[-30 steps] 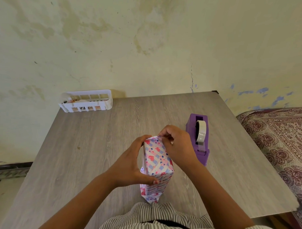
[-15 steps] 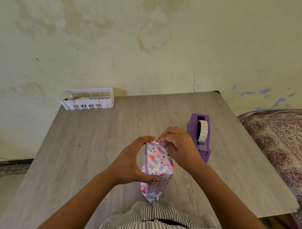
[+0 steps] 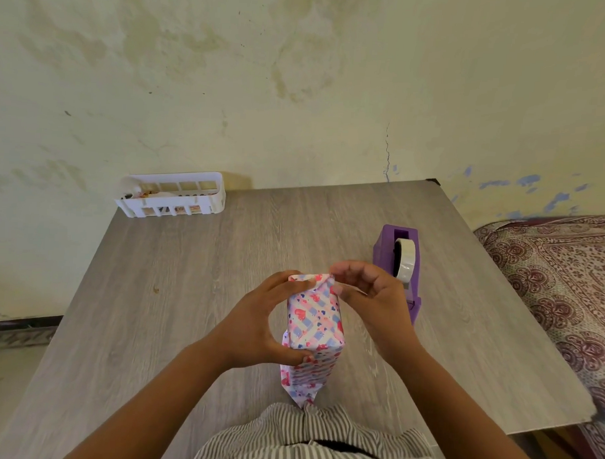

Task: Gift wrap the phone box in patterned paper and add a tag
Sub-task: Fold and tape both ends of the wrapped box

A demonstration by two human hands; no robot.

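1. Your left hand point(image 3: 256, 325): curled round the left side of the wrapped box point(image 3: 314, 319), thumb on the near lower edge, fingers at the far top corner.
2. Your right hand point(image 3: 367, 297): fingers bent, pinching the folded paper at the box's far top right corner.
3. Wrapped box: covered in pink-and-blue heart paper, held between both hands above the table point(image 3: 175, 293), loose paper end hanging toward your striped shirt point(image 3: 307, 435).
4. Tape dispenser point(image 3: 397, 263): purple, white roll, just right of your right hand.
5. Basket point(image 3: 172, 199): white, far left corner, against the wall.
6. Bedspread point(image 3: 567, 279): patterned, right of the table.
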